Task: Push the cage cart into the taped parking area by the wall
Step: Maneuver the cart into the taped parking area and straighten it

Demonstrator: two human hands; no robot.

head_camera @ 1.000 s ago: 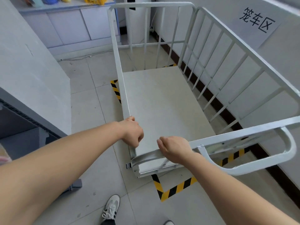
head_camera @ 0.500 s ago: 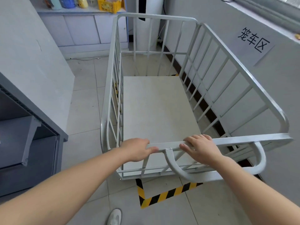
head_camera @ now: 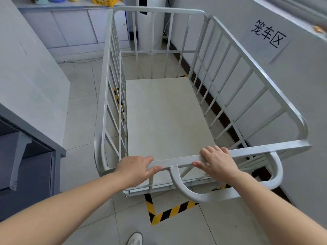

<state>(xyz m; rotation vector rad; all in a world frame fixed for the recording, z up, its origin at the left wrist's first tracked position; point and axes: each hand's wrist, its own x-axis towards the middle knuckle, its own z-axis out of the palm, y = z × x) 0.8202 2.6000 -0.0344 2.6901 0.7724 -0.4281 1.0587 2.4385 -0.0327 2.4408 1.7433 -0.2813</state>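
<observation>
**Cart lined up, near end over the tape corner**

One cart [head_camera: 166,119] fills mid-frame, its long axis running up-frame from the grip, parallel to the wall [head_camera: 292,96] at right. Left hand [head_camera: 136,169] and right hand [head_camera: 218,160] each close over the near top rail, about equally near. Yellow-black tape [head_camera: 169,212] shows at lower centre, with two more bits beside and beyond the deck. One sign [head_camera: 269,35] sits upper right.

White cage cart [head_camera: 166,121], within striped floor tape [head_camera: 169,212]

Pale tiled floor [head_camera: 83,112] under the cage cart [head_camera: 166,117], yellow-black tape [head_camera: 169,212] at its near corner
</observation>
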